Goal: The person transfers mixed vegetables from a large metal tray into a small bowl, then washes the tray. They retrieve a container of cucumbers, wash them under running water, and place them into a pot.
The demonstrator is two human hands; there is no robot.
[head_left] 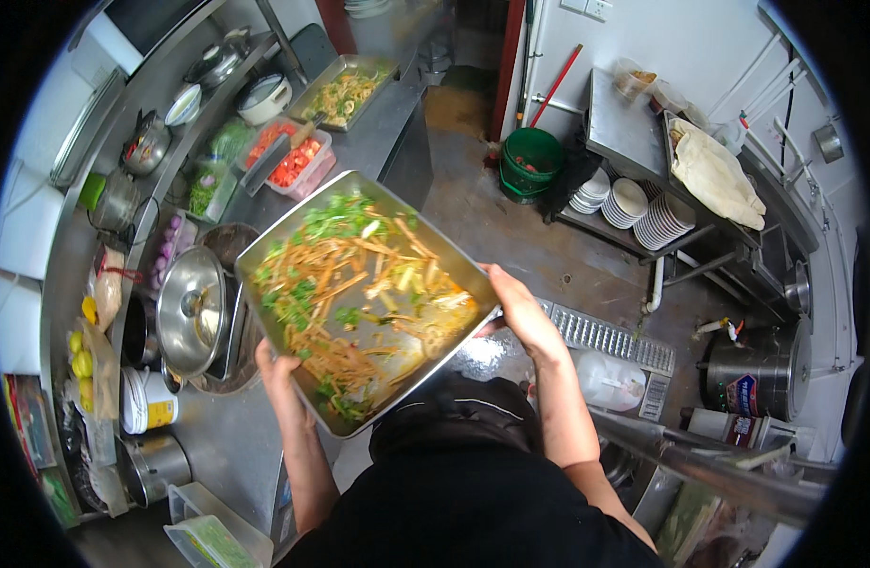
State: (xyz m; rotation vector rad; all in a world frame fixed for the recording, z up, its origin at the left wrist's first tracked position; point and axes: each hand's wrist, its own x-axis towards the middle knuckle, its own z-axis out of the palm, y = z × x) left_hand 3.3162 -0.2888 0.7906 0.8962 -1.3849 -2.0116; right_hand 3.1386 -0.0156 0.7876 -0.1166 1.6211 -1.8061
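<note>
Both hands carry a rectangular stainless steel tray (pixel 399 358) in front of my body, above the floor and beside the counter. My left hand (pixel 280 376) grips its near left side, thumb over the rim. My right hand (pixel 516 305) holds the right corner, with some fingers hidden beneath. Inside lies a dressed mix of brown strips (pixel 328 284), green herb leaves (pixel 342 213) and pale vegetable pieces, with bare metal and reddish oil showing between them. The tray tilts somewhat. Beyond its far side, a cleaver (pixel 268 162) rests across a plastic tub of chopped tomatoes (pixel 303 160).
Along the left runs a steel counter (pixel 229 433) with a large steel bowl (pixel 186 312), a white bucket (pixel 145 401) and a second food tray (pixel 346 92). A green bucket (pixel 527 167) stands on the floor near stacked plates (pixel 623 202). A drain grate (pixel 612 337) lies at right.
</note>
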